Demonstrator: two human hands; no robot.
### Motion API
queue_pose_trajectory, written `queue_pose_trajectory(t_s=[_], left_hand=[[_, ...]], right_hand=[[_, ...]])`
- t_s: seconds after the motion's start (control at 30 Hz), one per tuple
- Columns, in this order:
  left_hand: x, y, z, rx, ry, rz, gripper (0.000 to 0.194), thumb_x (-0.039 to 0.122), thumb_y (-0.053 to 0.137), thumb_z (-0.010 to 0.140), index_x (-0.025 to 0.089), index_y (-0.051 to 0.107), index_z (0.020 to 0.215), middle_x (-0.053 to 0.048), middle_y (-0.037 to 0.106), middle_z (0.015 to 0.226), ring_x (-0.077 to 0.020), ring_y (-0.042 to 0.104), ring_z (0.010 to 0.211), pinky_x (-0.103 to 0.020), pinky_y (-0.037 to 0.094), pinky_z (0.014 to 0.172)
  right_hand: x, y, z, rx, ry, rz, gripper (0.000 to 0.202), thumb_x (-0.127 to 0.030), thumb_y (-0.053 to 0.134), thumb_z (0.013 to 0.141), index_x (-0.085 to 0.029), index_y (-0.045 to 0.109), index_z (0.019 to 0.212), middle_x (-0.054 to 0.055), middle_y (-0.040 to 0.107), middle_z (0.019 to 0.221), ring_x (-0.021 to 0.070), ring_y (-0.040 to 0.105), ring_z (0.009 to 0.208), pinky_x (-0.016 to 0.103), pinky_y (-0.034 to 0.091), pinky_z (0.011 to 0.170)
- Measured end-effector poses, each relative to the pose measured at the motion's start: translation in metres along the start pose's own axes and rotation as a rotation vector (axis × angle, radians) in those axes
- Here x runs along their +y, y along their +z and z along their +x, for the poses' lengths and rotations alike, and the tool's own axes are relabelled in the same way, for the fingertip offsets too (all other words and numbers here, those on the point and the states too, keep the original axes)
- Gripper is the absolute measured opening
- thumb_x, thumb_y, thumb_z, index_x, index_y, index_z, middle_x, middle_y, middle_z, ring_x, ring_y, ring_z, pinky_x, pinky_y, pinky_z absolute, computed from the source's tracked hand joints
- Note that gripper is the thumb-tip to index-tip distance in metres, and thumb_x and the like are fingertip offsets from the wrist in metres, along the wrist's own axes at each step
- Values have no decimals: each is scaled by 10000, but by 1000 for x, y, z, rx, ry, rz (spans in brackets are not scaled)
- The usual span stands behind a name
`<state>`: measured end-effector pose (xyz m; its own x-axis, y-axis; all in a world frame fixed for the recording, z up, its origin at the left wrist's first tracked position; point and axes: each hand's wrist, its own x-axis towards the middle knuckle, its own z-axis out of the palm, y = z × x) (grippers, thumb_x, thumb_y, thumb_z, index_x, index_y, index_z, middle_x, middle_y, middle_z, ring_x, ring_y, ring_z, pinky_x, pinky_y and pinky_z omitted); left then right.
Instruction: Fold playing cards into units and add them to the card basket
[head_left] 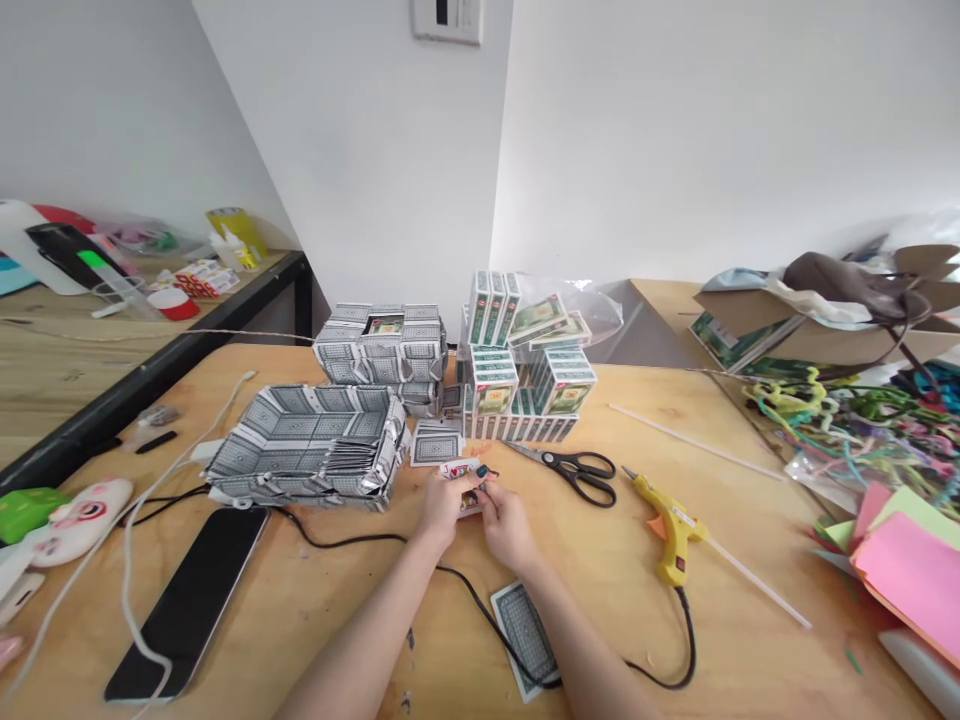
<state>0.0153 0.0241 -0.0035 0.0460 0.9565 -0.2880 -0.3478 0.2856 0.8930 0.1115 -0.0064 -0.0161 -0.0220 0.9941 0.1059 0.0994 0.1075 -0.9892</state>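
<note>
My left hand (444, 502) grips a playing card (458, 467) whose face, with a red heart, is turned up. My right hand (503, 515) meets it at the card's right side, fingers closed on its edge. Fingers cover much of the card, so any fold is hard to see. Just beyond lies a small pile of face-down cards (436, 446). To the left stands an open tray made of folded cards (300, 440), with a stack of folded cards (351, 459) inside. Another face-down card (525, 635) lies partly under my right forearm.
Black-handled scissors (581, 470) and a yellow glue gun (679, 530) with its cord lie to the right. Boxed card decks (525, 400) are stacked behind, beside a folded-card block (382, 350). A phone (191, 600) and white cable lie left; pipe cleaners (855, 420) and coloured paper (915, 580) far right.
</note>
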Motion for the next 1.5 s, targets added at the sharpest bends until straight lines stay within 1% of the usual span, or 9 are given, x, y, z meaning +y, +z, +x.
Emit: queue_pose_trajectory(t_s=[0.13, 0.33, 0.5, 0.63, 0.77, 0.87, 1.03, 1.33, 1.5], left_hand=[[3, 2, -1, 17, -6, 66, 259, 307, 721, 541, 111, 645, 693, -66, 680, 664, -174, 613, 600, -260, 472, 560], [5, -2, -1, 18, 230, 163, 282, 347, 619, 676, 154, 621, 882, -57, 665, 859, -167, 604, 779, -241, 474, 671], [3, -7, 2, 75, 356, 278, 228, 294, 608, 682, 170, 670, 863, -48, 641, 850, -167, 576, 800, -238, 460, 695], [2, -5, 1, 92, 419, 341, 210, 270, 565, 721, 182, 681, 872, -43, 629, 847, -161, 568, 794, -233, 451, 707], [4, -3, -1, 82, 443, 379, 266, 262, 505, 765, 200, 656, 976, -59, 635, 955, -183, 566, 902, -269, 433, 819], [4, -2, -2, 69, 442, 398, 280, 263, 492, 774, 204, 644, 1001, -64, 631, 996, -189, 559, 953, -281, 413, 867], [-2, -3, 1, 56, 447, 391, 319, 220, 445, 789, 210, 606, 1065, -53, 592, 1123, -174, 512, 1075, -268, 369, 941], [-13, -7, 7, 40, 425, 383, 344, 207, 409, 802, 206, 576, 1103, -49, 575, 1162, -178, 503, 1099, -288, 378, 945], [-14, -7, 8, 56, 427, 386, 335, 202, 406, 802, 199, 577, 1090, -52, 582, 1146, -180, 511, 1083, -282, 381, 937]], right_hand=[[2, 0, 3, 21, 51, 130, 214, -338, 531, 757, -217, 561, 583, 0, 535, 584, 154, 441, 543, 261, 358, 539], [4, -8, 11, -29, 232, 452, 237, -406, 575, 722, -195, 613, 821, 32, 635, 751, 196, 565, 653, 307, 442, 587], [0, -9, 10, -9, 279, 602, 275, -379, 614, 698, -224, 560, 918, 19, 648, 794, 200, 602, 690, 305, 465, 584], [-5, -13, 10, 59, 255, 523, 179, -390, 570, 738, -219, 558, 787, -4, 627, 697, 175, 586, 629, 279, 456, 559], [-4, -17, 12, 86, 231, 349, 222, -394, 564, 738, -179, 606, 701, 5, 617, 643, 153, 539, 559, 261, 434, 529], [-2, -15, 14, 111, 203, 394, 250, -390, 573, 726, -172, 638, 831, 13, 645, 710, 167, 562, 615, 271, 451, 563], [1, -9, 12, 185, 198, 428, 392, -358, 572, 730, -196, 584, 1086, 12, 672, 803, 181, 590, 678, 281, 476, 585], [8, -9, 12, 167, 205, 437, 437, -333, 592, 718, -207, 561, 1135, 18, 629, 1070, 222, 583, 909, 344, 480, 771], [6, -8, 12, 154, 210, 473, 417, -339, 582, 729, -196, 564, 1121, 29, 665, 949, 204, 610, 758, 330, 497, 670]])
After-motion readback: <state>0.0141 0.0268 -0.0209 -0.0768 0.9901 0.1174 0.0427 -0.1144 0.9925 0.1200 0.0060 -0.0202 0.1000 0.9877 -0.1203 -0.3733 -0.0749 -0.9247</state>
